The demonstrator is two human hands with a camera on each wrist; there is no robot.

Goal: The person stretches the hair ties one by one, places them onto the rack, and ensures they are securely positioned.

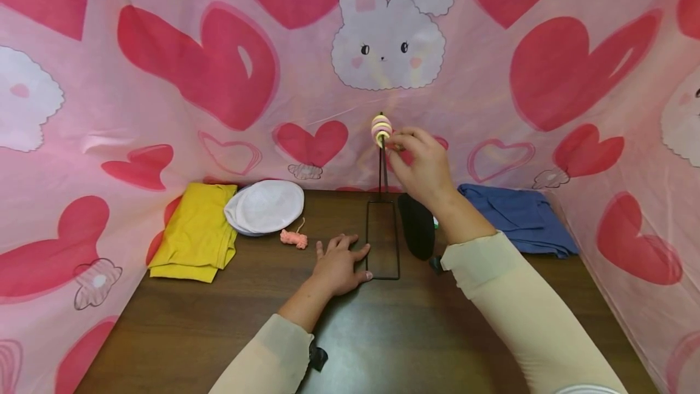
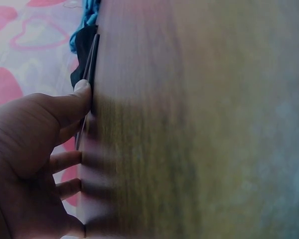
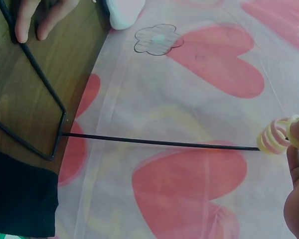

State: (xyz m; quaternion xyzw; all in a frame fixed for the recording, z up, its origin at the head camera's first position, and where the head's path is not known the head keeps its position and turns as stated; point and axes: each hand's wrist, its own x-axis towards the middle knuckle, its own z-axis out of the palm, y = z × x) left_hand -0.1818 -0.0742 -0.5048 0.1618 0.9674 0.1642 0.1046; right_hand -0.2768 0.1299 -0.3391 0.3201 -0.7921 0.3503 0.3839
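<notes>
A black wire stand (image 1: 385,175) has its rectangular base flat on the table, with an upright post at the back. Pink and yellow hair ties (image 1: 381,123) sit together at the top of the post. My right hand (image 1: 426,169) pinches a yellow hair tie (image 3: 292,122) between thumb and finger, against the others at the stand's tip. My left hand (image 1: 338,267) rests low at the left side of the base, fingers spread on the table. Its thumb (image 2: 83,92) touches the base wire in the left wrist view.
On the brown table (image 1: 415,333) lie a folded yellow cloth (image 1: 197,230), a white round fabric item (image 1: 268,205) and a pink yarn bundle (image 1: 294,239) at left. A black cloth item (image 1: 417,227) and folded blue cloth (image 1: 514,217) lie at right. A patterned curtain (image 1: 306,78) hangs behind.
</notes>
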